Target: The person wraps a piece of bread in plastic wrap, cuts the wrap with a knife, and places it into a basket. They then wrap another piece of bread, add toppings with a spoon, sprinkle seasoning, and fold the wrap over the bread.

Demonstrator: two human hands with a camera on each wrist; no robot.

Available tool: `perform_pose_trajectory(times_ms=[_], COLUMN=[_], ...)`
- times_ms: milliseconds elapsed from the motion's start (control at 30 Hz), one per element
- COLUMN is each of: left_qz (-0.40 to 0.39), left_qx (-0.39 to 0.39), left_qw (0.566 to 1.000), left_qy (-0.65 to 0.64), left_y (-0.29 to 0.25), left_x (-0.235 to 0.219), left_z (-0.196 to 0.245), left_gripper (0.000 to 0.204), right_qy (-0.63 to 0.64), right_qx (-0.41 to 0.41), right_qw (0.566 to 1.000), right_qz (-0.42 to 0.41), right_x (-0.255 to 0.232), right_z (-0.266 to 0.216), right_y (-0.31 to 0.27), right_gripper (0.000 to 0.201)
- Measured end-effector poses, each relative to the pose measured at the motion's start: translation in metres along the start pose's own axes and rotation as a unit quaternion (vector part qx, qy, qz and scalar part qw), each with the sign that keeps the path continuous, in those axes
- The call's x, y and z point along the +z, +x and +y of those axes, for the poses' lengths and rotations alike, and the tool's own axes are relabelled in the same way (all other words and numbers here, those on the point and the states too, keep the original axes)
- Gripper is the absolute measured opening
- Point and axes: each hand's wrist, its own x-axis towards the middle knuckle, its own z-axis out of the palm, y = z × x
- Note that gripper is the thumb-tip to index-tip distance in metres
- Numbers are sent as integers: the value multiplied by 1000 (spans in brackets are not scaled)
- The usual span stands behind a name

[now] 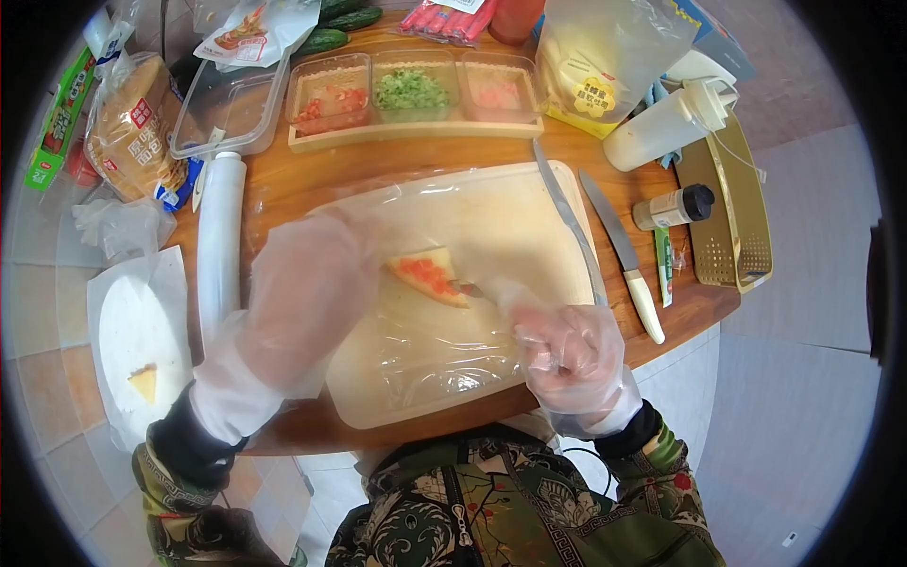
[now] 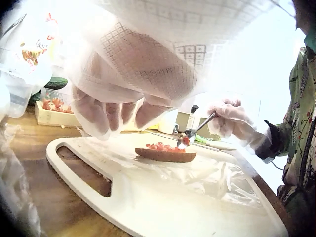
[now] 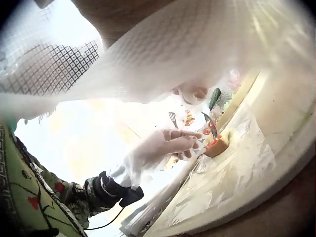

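A slice of bread (image 1: 397, 267) topped with red diced pieces (image 1: 422, 272) lies on plastic film (image 1: 444, 369) over a cream cutting board (image 1: 364, 406). My right hand (image 1: 572, 359), in a clear plastic glove, grips a metal spoon (image 2: 200, 128) by its handle. The spoon's bowl is down at the red pieces near one end of the slice. My left hand (image 1: 307, 283), gloved too, hovers at the slice's left side, its fingers (image 3: 177, 143) loosely extended and holding nothing. In the right wrist view the near glove covers much of the top.
Behind the board, a wooden tray (image 1: 416, 135) holds tubs of red, green and pink diced food. A long blade (image 1: 567, 213) and a white-handled knife (image 1: 614, 227) lie at right, near a seasoning jar (image 1: 661, 210). A film roll (image 1: 222, 246) and bagged bread (image 1: 137, 132) are left.
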Motion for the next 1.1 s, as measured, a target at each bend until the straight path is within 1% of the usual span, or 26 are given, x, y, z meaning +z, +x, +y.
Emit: perform_pose_trajectory(times_ms=[33,100,133,200,333,400,433,467,500,533,567,600,633,667,700,733,767,800,833,867,900,933,1033,1067,1100], left_qz=[7,7,7,4,-7,2,12,12,16,20,21,65,109,109,71,33,31,-22,-76,-77,-89,-101,-113,-114,-87], left_qx=[8,11,13,6,-6,-2,2,4,24,45,47,108,169,173,193,212,216,169,119,120,75,30,10,13,81], left_qw=[1000,1000,1000,1000,1000,1000,1000,1000,1000,999,999,991,975,974,970,962,961,960,950,951,936,916,908,908,934], left_qy=[-1,2,6,4,-6,-8,-10,-9,1,12,12,-42,-96,-96,-132,-167,-167,-224,-278,-276,-332,-386,-404,-403,-337], left_y=[0,0,0,1,1,1,1,2,4,6,8,11,14,18,23,27,31,36,39,40,41,42,45,47,50], left_x=[1,1,1,-1,-1,0,0,-3,-7,-10,-11,-11,-11,-14,-20,-23,-23,-23,-24,-25,-27,-29,-33,-33,-31], left_z=[-1,-1,-2,0,-3,-3,-4,-2,0,1,3,4,7,11,18,23,26,28,30,33,36,39,43,42,38], left_gripper=[24,24,24,24,23,22,21,21,20,18,18,21,24,24,27,31,31,33,35,35,28,22,21,21,18], right_qy=[0,62,62,12,6,12,12,14,16,16,6,-4,-6,8,21,19,2,-14,-14,-11,-8,-7,0,25,49], right_qx=[0,-4,-4,-8,-2,14,15,39,65,66,54,42,43,25,7,9,-10,-30,-28,-44,-60,-59,-70,-69,-67], right_qw=[1000,997,997,999,1000,998,998,998,997,997,998,999,999,998,998,997,998,998,998,997,995,995,994,996,996], right_qz=[0,45,46,38,31,56,57,48,38,40,34,28,31,49,67,70,58,46,49,62,75,77,78,45,13], right_x=[1,4,4,1,8,14,13,13,12,10,7,3,1,0,-2,-6,-10,-11,-11,-10,-9,-8,-6,-5,-6], right_z=[1,3,3,2,7,7,7,7,7,8,9,10,8,4,1,0,-1,-1,0,1,2,3,9,12,13], right_y=[1,6,9,15,21,21,21,21,20,22,27,33,39,47,52,55,57,59,61,64,66,68,75,76,77], right_gripper=[40,40,40,39,37,35,35,35,36,36,33,31,31,27,22,22,19,15,15,15,15,15,16,18,21])
